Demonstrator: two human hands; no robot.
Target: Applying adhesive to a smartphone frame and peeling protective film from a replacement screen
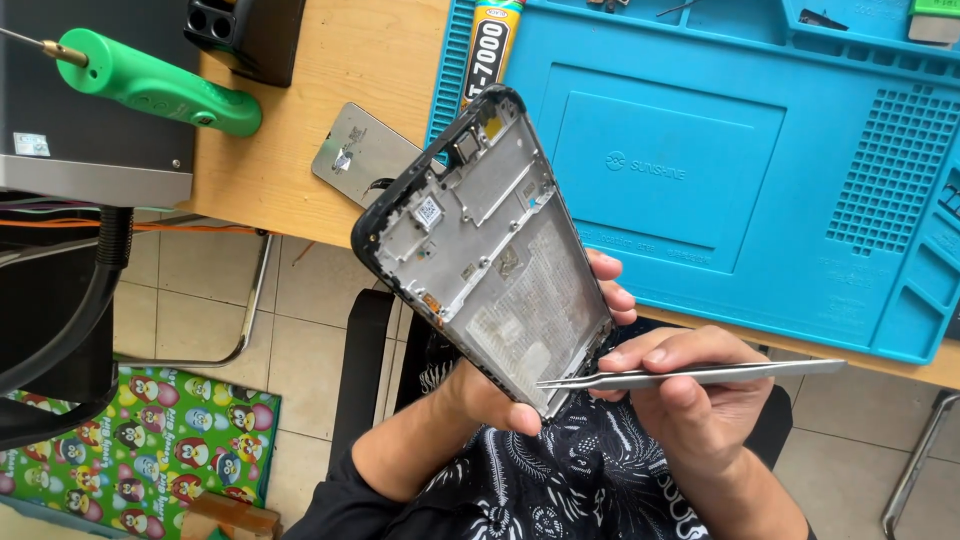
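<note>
Phone frame: one black-edged phone frame (485, 250), bare metal inner side facing up, tilted, held above the lap just off the table's edge.
Left hand: the left hand (520, 385) grips the frame's lower end from beneath, thumb on the near edge, fingertips (610, 285) showing past the far edge.
Right hand: the right hand (690, 395) pinches one pair of metal tweezers (690, 376), fingers closed narrow around them.
Tweezers: lying nearly level, tips at the frame's bottom corner.
Mat: one blue work mat (720, 170) on the wooden table (340, 90); its top trays hold small parts too small to tell.
Other things: one glue tube (487, 50), one grey metal plate (362, 152), one green-handled tool (150, 80).
</note>
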